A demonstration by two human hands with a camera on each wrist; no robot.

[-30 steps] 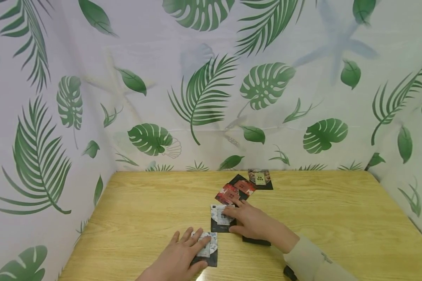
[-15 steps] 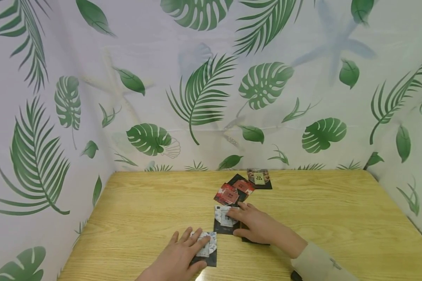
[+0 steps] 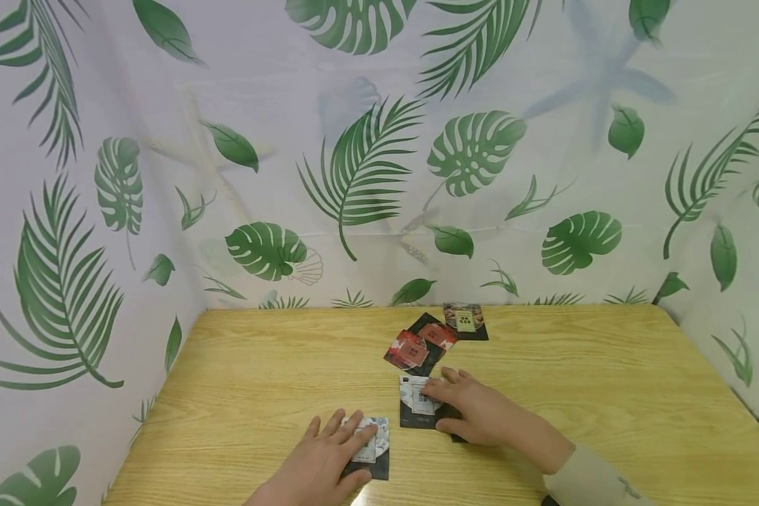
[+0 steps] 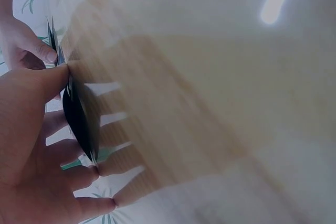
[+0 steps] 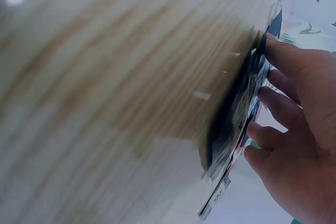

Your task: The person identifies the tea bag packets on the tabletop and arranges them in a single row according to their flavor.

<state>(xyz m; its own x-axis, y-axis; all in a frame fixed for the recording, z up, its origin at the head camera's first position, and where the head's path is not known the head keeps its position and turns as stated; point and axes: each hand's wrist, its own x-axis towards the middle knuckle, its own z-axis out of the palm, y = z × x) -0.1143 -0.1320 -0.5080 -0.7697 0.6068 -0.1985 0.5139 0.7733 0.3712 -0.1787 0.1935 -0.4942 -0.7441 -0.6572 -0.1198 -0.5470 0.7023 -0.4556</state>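
Note:
On the wooden table lie flat, square sachets with black lower parts and pale labels. My left hand (image 3: 319,457) rests with spread fingers on a white-and-black sachet (image 3: 381,465) near the front. In the left wrist view that sachet (image 4: 80,121) shows edge-on as a dark, bulging shape under the fingers. My right hand (image 3: 483,414) lies over another white-and-black sachet (image 3: 413,416), its fingertips on the label. A dark sachet edge (image 3: 458,438) shows below the right thumb, mostly hidden by the hand. The right wrist view shows stacked sachets (image 5: 231,119) beside the fingers.
Behind the right hand, two overlapping red-and-black sachets (image 3: 407,349) lie at an angle. A brown-and-black sachet (image 3: 465,320) sits by the table's back edge. Leaf-patterned curtains (image 3: 367,274) enclose the wooden table (image 3: 259,365) at the back and sides.
My right hand has slid to the right and slightly nearer, and the white-and-black sachet under its fingers has moved with it, covering more of the dark sachet. My left hand stays put.

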